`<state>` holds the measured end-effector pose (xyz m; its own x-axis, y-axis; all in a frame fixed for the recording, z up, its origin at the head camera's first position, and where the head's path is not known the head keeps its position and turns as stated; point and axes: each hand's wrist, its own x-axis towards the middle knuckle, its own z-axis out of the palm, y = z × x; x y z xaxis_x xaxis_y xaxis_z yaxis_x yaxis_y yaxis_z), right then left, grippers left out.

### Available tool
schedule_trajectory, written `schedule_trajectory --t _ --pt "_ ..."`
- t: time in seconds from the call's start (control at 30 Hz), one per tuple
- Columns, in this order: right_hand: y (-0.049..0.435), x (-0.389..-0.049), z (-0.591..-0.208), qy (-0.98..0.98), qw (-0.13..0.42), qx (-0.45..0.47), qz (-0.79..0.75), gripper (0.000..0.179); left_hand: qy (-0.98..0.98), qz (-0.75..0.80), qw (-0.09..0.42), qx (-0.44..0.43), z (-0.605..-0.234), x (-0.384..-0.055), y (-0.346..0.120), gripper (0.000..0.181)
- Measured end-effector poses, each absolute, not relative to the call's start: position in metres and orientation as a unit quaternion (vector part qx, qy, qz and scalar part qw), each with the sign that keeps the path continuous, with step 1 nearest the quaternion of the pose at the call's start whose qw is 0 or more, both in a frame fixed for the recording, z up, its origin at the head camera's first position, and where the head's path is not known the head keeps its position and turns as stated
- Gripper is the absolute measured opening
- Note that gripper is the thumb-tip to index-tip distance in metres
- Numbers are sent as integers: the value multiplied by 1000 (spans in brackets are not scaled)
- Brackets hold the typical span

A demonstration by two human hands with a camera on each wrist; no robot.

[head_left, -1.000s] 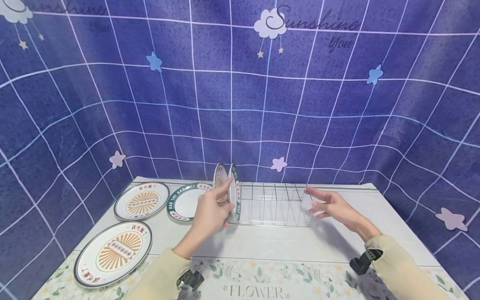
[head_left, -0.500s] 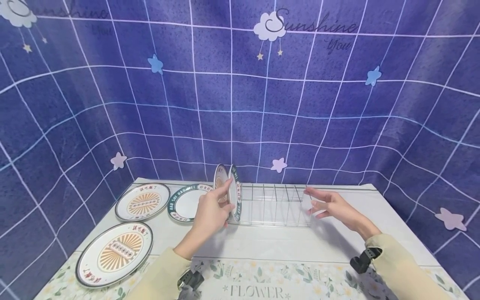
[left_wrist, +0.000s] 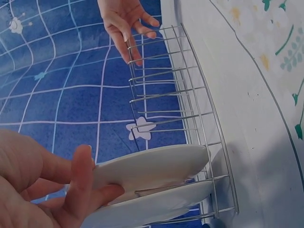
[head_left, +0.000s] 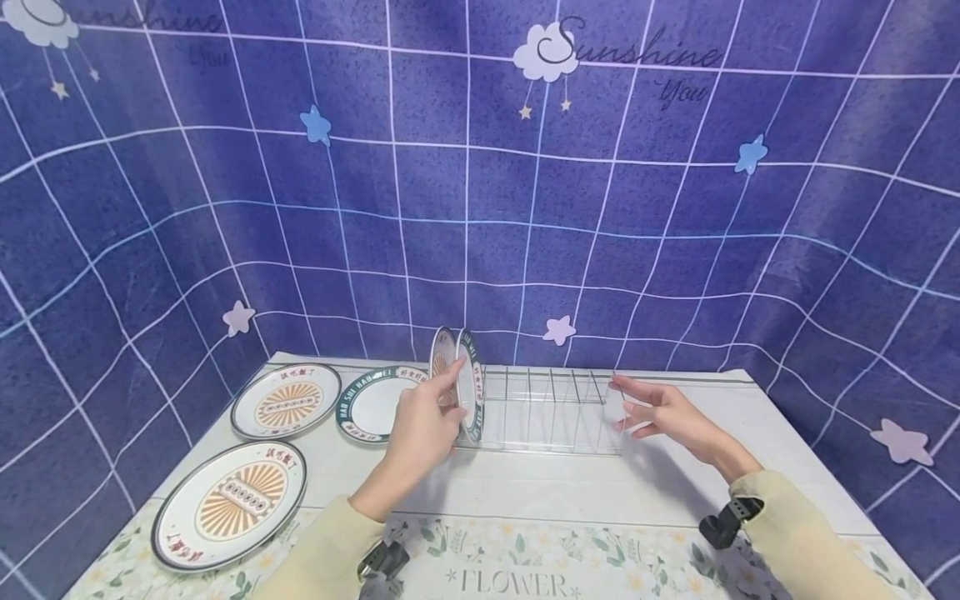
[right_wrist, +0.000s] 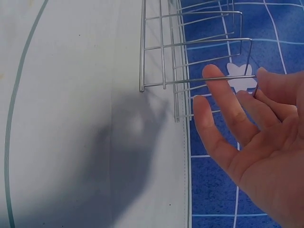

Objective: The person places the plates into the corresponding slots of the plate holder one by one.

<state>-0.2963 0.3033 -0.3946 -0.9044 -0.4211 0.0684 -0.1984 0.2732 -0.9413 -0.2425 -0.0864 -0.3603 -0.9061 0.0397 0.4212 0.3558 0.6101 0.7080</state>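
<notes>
A wire dish rack [head_left: 551, 417] stands at the back middle of the table. Two plates are upright in its left end: a green-rimmed plate [head_left: 471, 387] and, left of it, a dark-rimmed plate with an orange ray pattern [head_left: 442, 354]. My left hand [head_left: 423, 421] pinches the green-rimmed plate by its near edge. In the left wrist view, thumb and fingers lie at the edge of the white plate [left_wrist: 152, 164], part of the second plate showing behind. At the rack's right end, my right hand [head_left: 660, 410] holds the end wire [right_wrist: 228, 77] between thumb and fingers, the other fingers spread.
Left of the rack, another green-rimmed plate [head_left: 371, 408] lies flat. Two ray-patterned plates lie farther left, one at the back [head_left: 285, 404] and one nearer [head_left: 228, 508]. A blue checked curtain [head_left: 495, 208] closes off the back. A floral strip [head_left: 517, 550] runs along the table front.
Both hands keep their places on the plate and the rack. The head view shifts only slightly; the plates stay where they were.
</notes>
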Motion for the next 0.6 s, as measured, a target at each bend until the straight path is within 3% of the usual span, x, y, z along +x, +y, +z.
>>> schedule_trajectory --t 0.6 --pt "304 -296 -394 798 94 -189 -564 65 -885 -408 190 -115 -359 -234 -92 66"
